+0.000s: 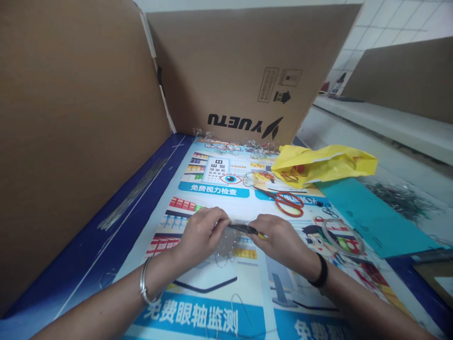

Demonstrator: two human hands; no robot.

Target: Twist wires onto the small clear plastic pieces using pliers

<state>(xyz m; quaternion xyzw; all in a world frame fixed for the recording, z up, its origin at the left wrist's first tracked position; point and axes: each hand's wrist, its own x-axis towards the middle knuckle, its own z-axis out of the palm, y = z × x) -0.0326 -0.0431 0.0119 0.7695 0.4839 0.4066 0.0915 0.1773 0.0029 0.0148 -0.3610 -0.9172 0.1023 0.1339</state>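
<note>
My left hand (205,230), with a silver bangle at its wrist, is closed in a pinch on a thin wire piece (225,245) that hangs in loops below the fingers. My right hand (278,236), wearing a black band, wraps round the handles of a pair of pliers (244,228). The dark jaws point left and reach the left fingertips, at the wire. Just beyond the hands lie scissors (288,203) with orange-red handles. Loose wire ends (237,302) lie on the printed sheet nearer to me.
A printed poster sheet (226,208) covers the blue table (141,208). Cardboard panels (226,61) stand left and behind. Straight wires (132,193) lie at left. At right are a yellow bag (325,163), a teal sheet (375,212), a clear ring-shaped roll (342,237) and tangled wire (401,200).
</note>
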